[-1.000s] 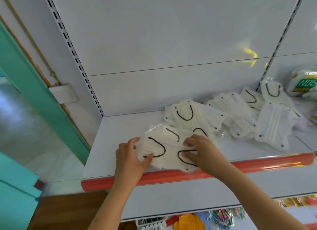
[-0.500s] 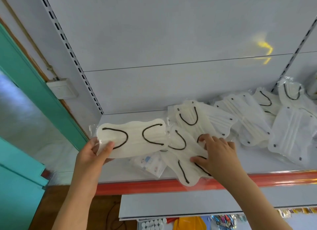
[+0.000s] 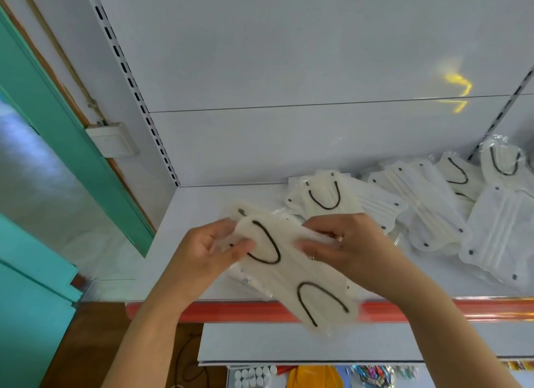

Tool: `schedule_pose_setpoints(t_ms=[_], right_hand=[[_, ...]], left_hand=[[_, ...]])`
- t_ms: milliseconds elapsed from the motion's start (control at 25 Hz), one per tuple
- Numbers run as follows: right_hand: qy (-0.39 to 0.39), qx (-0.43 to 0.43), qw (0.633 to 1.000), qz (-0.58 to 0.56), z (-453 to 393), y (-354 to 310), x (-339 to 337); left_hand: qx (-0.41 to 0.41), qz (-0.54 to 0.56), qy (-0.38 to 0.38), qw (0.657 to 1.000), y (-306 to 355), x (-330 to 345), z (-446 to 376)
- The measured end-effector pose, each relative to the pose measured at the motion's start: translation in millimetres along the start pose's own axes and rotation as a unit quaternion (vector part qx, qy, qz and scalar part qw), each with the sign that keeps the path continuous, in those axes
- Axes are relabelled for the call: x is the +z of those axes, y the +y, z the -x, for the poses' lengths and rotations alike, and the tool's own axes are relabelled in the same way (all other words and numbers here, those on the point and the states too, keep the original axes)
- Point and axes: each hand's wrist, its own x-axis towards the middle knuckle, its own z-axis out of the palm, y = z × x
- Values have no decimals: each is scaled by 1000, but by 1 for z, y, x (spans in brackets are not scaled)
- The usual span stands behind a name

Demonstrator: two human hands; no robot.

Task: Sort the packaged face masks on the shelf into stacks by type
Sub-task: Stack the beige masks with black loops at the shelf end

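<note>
- Surface: a white metal shelf [image 3: 202,202] with a red front strip [image 3: 231,311], backed by white panels and slotted uprights.
- Room: a teal door frame [image 3: 57,133] stands at far left, with a white wall box [image 3: 111,140] mounted beside it. A lower shelf [image 3: 289,347] and assorted small goods show at the near edge.
- Count, in hand: at least two packaged masks with black ear loops [image 3: 291,269], overlapped; the exact number cannot be told.
- Count, on shelf: one group of black-loop masks [image 3: 325,196] just beyond the hands; farther right, at least three pleated white masks [image 3: 427,202], and two more black-loop packs [image 3: 504,162] at far right.
- Left hand [image 3: 202,251]: fingers curled, thumb pinching the left end of the held masks.
- Right hand [image 3: 346,243]: fingers curled, pinching the upper right edge of the same masks.
- Position: the held masks are over the near shelf edge, tilted, with the lower end overhanging the red strip.
</note>
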Motion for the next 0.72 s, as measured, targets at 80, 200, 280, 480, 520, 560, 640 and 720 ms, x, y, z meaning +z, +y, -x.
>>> schedule_pose_setpoints(t_ms=[80, 200, 280, 480, 520, 560, 640, 720], right_hand=[[83, 61, 995, -12, -2, 9, 2], [58, 171, 958, 221, 4, 30, 16], [-20, 190, 923, 334, 11, 36, 37], [-9, 177, 942, 286, 7, 41, 48], [6, 161, 946, 282, 7, 44, 49], [20, 149, 949, 278, 7, 45, 50], [39, 131, 951, 276, 6, 50, 52], [58, 109, 950, 287, 2, 53, 55]], left_hand=[[10, 37, 106, 994, -5, -3, -1], [2, 135, 201, 970, -20, -31, 4], [-5, 198, 255, 946, -32, -47, 6], [-10, 297, 285, 911, -40, -52, 7], [-14, 312, 284, 906, -39, -52, 7], [-18, 325, 282, 902, -38, -51, 6], [-19, 344, 272, 899, -37, -48, 6], [-23, 353, 267, 896, -38, -47, 5]])
